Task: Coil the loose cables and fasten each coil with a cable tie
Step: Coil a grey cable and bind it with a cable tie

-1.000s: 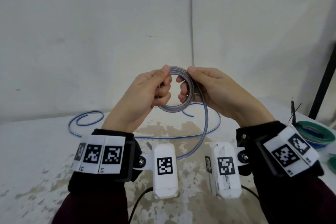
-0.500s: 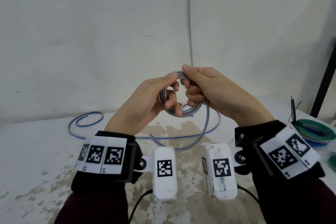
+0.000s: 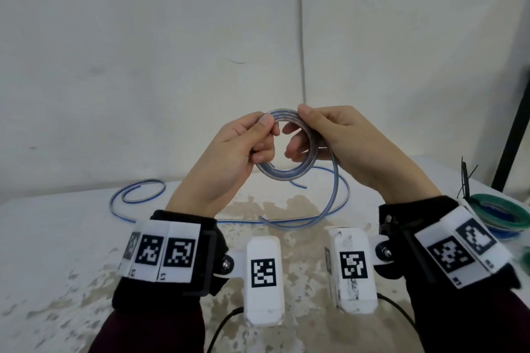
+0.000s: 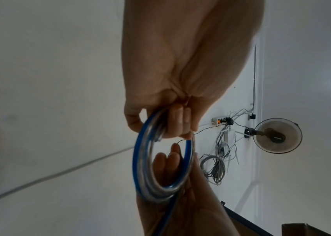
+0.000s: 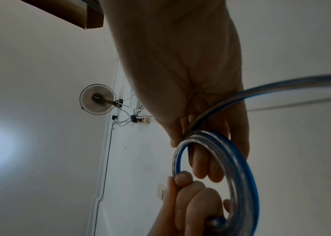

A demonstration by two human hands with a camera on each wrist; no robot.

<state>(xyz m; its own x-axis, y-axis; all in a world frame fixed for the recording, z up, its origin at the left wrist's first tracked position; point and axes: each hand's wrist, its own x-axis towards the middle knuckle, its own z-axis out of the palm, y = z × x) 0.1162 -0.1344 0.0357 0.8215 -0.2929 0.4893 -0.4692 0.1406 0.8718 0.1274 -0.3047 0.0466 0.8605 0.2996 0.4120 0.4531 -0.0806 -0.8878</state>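
Both hands hold a small coil (image 3: 286, 173) of clear cable with a blue stripe up above the table. My left hand (image 3: 258, 140) pinches the coil's left side, thumb on top and fingers curled through the ring. My right hand (image 3: 304, 135) grips the right side the same way. The coil (image 4: 160, 167) shows several turns in the left wrist view, and the coil (image 5: 239, 167) fills the lower right of the right wrist view. The loose tail (image 3: 335, 189) drops from the right hand and runs over the table to a curl (image 3: 134, 195) at the far left.
A worn white table (image 3: 71, 281) lies below the hands, a white wall behind. At the right edge lies a green and blue cable coil (image 3: 499, 215) with black cable ties (image 3: 466, 180) standing beside it. A dark post (image 3: 513, 135) leans at far right.
The hands have turned the coil and shifted their grips, laying another length of tail onto it. The coil has opened into a wider ring than half a second ago.
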